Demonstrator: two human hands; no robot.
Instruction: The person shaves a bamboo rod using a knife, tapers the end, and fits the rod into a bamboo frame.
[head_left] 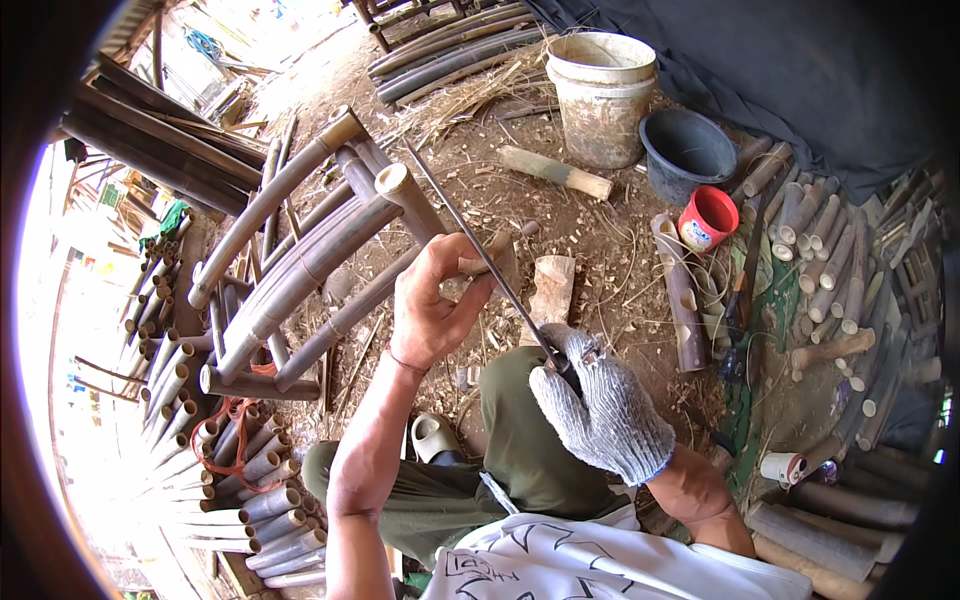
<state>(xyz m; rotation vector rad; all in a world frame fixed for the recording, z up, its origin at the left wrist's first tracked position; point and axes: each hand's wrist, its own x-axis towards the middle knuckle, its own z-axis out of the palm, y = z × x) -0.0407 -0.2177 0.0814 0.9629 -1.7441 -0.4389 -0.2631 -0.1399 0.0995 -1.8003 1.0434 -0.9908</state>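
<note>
My left hand (432, 315), bare, is closed in a pinch around a short piece of bamboo (471, 266) in front of my knees. A grey knitted glove covers my right hand (612, 412), which is wrapped round the handle of a long, thin knife (452, 207). The blade runs up and to the left from that fist, crossing the bamboo piece at my left fingertips. Its handle is mostly hidden by the glove. Just left of my left hand stands a bamboo chair-like frame (310, 265). A short wood block (552, 290) is on the ground beyond my right hand.
Ahead stand a dirty white bucket (603, 118), a dark basin (672, 183) and a red tub (707, 222). A notched bamboo length (681, 305) lies to the right. Cut bamboo pieces (820, 245) are stacked at right, with more bundled bamboo (275, 525) at left. Shavings litter the dirt.
</note>
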